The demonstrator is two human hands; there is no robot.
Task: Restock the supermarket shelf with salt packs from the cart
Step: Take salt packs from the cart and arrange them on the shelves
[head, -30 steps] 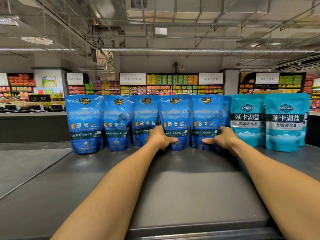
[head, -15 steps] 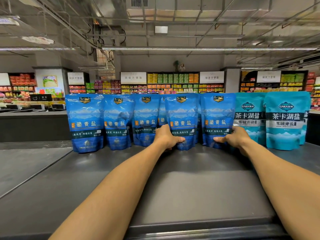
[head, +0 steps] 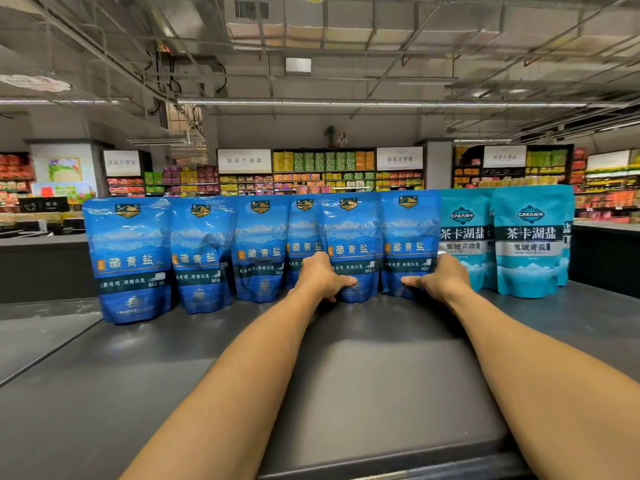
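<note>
A supermarket hall opens behind the near display. The exposed ceiling point(head: 346, 32) shows grey beams, pipes, dangling cables and a vent grille point(head: 251, 9). A long tube light point(head: 381, 103) runs from centre to right, another at far left. Along the far wall stand stocked shelves point(head: 322, 171) of green, yellow, orange and red packets, topped by white signs point(head: 244, 161) with grey lettering. A white pillar point(head: 64, 166) bears a colourful poster at left. A dark counter point(head: 41, 268) crosses the left middle distance.

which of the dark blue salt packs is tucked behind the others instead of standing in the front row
The fourth dark blue pack from the left: only a narrow strip shows between its neighbours, half covered by the pack the left hand holds.
</note>
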